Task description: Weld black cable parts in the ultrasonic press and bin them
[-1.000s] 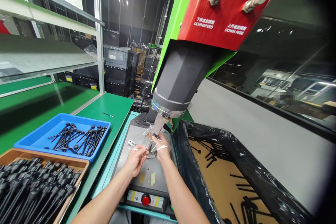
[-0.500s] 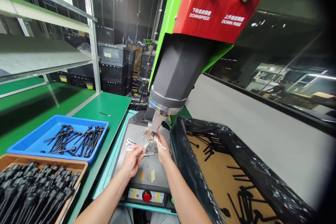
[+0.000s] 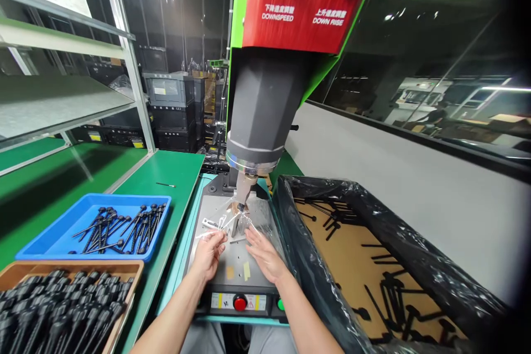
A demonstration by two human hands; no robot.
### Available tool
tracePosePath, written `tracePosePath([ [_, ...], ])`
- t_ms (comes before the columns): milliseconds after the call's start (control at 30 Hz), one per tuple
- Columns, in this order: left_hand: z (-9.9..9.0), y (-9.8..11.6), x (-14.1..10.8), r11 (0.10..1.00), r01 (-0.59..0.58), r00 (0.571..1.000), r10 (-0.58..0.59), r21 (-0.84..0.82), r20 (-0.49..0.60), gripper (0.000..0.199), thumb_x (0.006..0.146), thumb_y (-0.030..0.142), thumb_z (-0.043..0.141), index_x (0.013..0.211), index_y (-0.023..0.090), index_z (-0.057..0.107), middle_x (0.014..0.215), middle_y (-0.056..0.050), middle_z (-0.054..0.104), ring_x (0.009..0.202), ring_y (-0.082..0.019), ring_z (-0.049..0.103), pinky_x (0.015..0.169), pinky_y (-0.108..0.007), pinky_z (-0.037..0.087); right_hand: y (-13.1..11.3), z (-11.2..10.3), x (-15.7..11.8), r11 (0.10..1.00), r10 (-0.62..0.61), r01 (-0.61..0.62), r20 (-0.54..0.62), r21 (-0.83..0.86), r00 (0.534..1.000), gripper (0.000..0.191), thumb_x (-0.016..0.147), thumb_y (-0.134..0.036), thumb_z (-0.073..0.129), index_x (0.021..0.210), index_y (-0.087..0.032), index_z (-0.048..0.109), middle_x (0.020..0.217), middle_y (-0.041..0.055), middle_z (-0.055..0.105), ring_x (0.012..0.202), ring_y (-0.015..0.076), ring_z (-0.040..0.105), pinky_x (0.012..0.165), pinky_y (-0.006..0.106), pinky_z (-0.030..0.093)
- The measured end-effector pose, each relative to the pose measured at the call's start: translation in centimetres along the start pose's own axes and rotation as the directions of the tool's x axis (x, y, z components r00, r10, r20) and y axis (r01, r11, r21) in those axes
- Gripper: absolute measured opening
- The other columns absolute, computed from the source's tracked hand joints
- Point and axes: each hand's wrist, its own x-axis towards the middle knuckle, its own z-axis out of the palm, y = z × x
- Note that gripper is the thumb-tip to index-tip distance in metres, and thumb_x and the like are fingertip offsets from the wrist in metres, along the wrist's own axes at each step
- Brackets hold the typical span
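Note:
My left hand [image 3: 211,254] is closed, thumb and fingertips pressed together at the edge of the clear plastic film [image 3: 222,218]. What it holds, if anything, is too small to make out. My right hand [image 3: 265,254] has its fingers stretched out and holds nothing, just right of the fixture. Between and beyond the hands, a small black part [image 3: 240,207] sits under the tapered metal horn [image 3: 244,188] of the press. Shiny film and glare hide much of the fixture around it. The grey metal base plate [image 3: 234,257] lies beneath both hands.
On the left stand a blue tray [image 3: 93,199] and a brown tray [image 3: 135,271], both holding black stick-like parts. A film-lined box [image 3: 286,199] with similar parts stands right. Red [image 3: 239,303] and green [image 3: 281,303] buttons face me. The press head [image 3: 265,99] hangs above.
My right hand has drawn back to the right from the black part, and its fingers have opened. My left hand stays closed near the film. The view has turned slightly right.

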Motion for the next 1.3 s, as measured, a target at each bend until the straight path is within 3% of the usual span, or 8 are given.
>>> tracePosePath([
  [100,-0.2,-0.1,0.1,1.000,0.011,1.000,-0.011,0.004,-0.007,0.032,0.059,0.025,0.088,0.078,0.015,0.065,0.079,0.000,0.068,0.069,-0.009,0.065,0.055,-0.013,0.049,-0.5,0.2,-0.5,0.978,0.023,-0.012,-0.049,0.207,0.999,0.059,0.068,-0.056,0.078,0.117,-0.027,0.065,0.132,0.0115,0.060,0.131,0.0308,0.046,0.106,0.053,0.035],
  [200,-0.4,-0.3,0.0,1.000,0.007,1.000,-0.007,0.004,-0.015,0.032,0.059,0.025,0.089,0.077,0.015,0.064,0.076,0.000,0.068,0.067,-0.008,0.064,0.054,-0.013,0.049,-0.8,-0.1,0.1,0.937,0.061,0.032,-0.253,0.349,0.966,0.045,0.071,-0.063,0.071,0.096,-0.024,0.071,0.110,0.0087,0.071,0.116,0.0296,0.059,0.101,0.050,0.043],
  [300,-0.7,-0.6,-0.1,1.000,0.005,1.000,-0.005,0.007,-0.024,0.032,0.058,0.023,0.089,0.077,0.015,0.064,0.076,0.000,0.067,0.066,-0.008,0.064,0.053,-0.013,0.049,-0.8,-0.6,0.8,0.951,0.027,0.093,-0.380,0.294,0.925,0.036,0.068,-0.052,0.078,0.087,-0.022,0.072,0.104,0.0080,0.071,0.112,0.0292,0.061,0.098,0.046,0.047],
  [467,-0.7,-0.9,-0.4,1.000,0.006,0.999,-0.005,0.011,-0.037,0.032,0.058,0.022,0.088,0.076,0.015,0.063,0.080,-0.002,0.067,0.067,-0.009,0.064,0.052,-0.013,0.049,-0.3,-1.2,0.9,0.951,-0.234,0.303,-0.487,0.067,0.841,0.042,0.070,-0.050,0.076,0.103,-0.024,0.072,0.134,0.0062,0.058,0.129,0.0302,0.045,0.095,0.046,0.050],
  [667,-0.6,-1.3,-0.4,1.000,0.023,0.999,-0.022,0.016,-0.037,0.032,0.058,0.022,0.089,0.073,0.016,0.061,0.075,-0.001,0.066,0.066,-0.009,0.064,0.051,-0.013,0.048,0.7,-2.3,1.0,0.950,-0.133,0.253,-0.494,0.183,0.859,0.040,0.068,-0.049,0.077,0.102,-0.028,0.072,0.134,0.0044,0.058,0.134,0.0296,0.040,0.098,0.049,0.048],
  [900,-0.9,-1.4,-0.3,1.000,-0.008,0.999,0.009,0.023,-0.042,0.033,0.057,0.023,0.089,0.073,0.016,0.062,0.074,0.000,0.066,0.064,-0.009,0.063,0.051,-0.013,0.048,0.6,-1.9,1.0,0.957,-0.040,0.144,-0.378,0.250,0.925,0.036,0.067,-0.052,0.078,0.088,-0.023,0.073,0.133,0.0090,0.060,0.128,0.0333,0.048,0.095,0.049,0.049],
  [1300,-1.4,-1.8,-0.3,1.000,0.018,0.998,-0.017,0.019,-0.060,0.031,0.061,0.022,0.087,0.078,0.016,0.062,0.077,0.000,0.069,0.066,-0.009,0.065,0.051,-0.013,0.047,1.1,-2.0,-0.2,0.967,0.087,0.003,-0.336,0.257,0.938,0.051,0.064,-0.058,0.078,0.097,-0.019,0.072,0.119,0.0119,0.068,0.118,0.0321,0.058,0.088,0.043,0.052],
])
